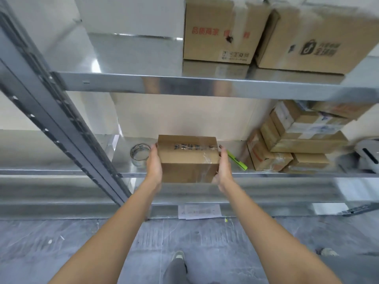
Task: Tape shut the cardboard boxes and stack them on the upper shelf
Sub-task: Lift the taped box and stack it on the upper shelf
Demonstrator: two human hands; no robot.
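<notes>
Cardboard box [187,158], clear tape across its top, sits at the front edge of the lower shelf [61,172], clamped between left hand [154,163] and right hand [224,167], palms flat on its ends, fingers curled round the far corners. Tape roll [140,154] just left, green marker [236,160] just right. Risk: the side-squeeze slipping on the lift, or the box clipping the upper shelf [114,82] lip.

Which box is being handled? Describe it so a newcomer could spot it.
On the metal rack's lower shelf, look at the front edge between the clear tape roll and the green pen. The cardboard box there is gripped by the left hand and right hand. It alone stands apart from the stacked boxes.
</notes>
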